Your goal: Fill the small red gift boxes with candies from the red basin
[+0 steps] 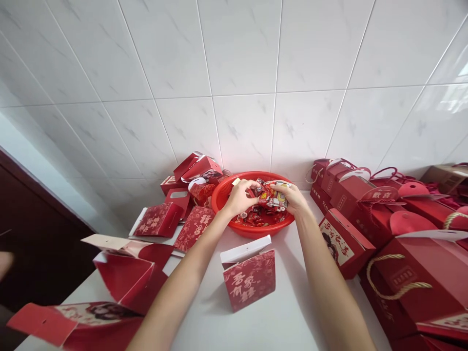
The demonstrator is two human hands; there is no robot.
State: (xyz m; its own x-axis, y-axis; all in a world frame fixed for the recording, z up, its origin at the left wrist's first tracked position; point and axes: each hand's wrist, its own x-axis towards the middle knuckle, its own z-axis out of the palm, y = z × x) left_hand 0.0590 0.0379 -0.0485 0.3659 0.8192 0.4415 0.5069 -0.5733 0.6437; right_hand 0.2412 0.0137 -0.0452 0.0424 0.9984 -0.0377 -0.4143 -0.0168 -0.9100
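My right hand (293, 199) is closed around several wrapped candies (273, 196), with red and yellow wrappers showing. Just beside it, my left hand (241, 196) curls thumb and fingers on a red-wrapped candy at the edge of that bunch. Both hands are over a red plastic basket (252, 233) that has more wrapped candies (259, 217) in it. In front of the basket, between my forearms, a small red gift box (250, 282) with white characters stands with its top flap up.
Folded and partly opened red boxes (161, 219) lie to the left, with larger open ones (124, 278) nearer. Red gift boxes with rope handles (420, 273) crowd the right side. A tiled wall (244, 126) rises behind the white table (285, 312). Part of another person's hand (5, 263) shows at far left.
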